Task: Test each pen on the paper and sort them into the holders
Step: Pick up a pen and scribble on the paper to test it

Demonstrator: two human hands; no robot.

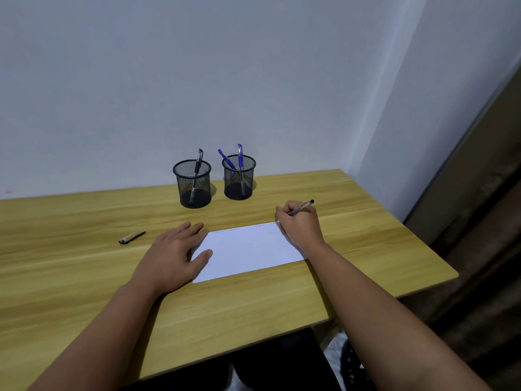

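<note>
A white sheet of paper (248,249) lies on the wooden table, with faint scribbles along its far edge. My right hand (300,224) grips a clear pen (302,207) and holds its tip at the paper's far right corner. My left hand (174,255) lies flat with spread fingers on the paper's left edge. At the back stand two black mesh holders: the left holder (193,183) has one black pen (197,167) in it, the right holder (239,177) has two blue pens (232,160). A loose pen cap (131,237) lies on the table to the left.
The table (366,249) ends close to the right of my right arm, and its near edge runs diagonally below my forearms. A pale wall stands right behind the holders.
</note>
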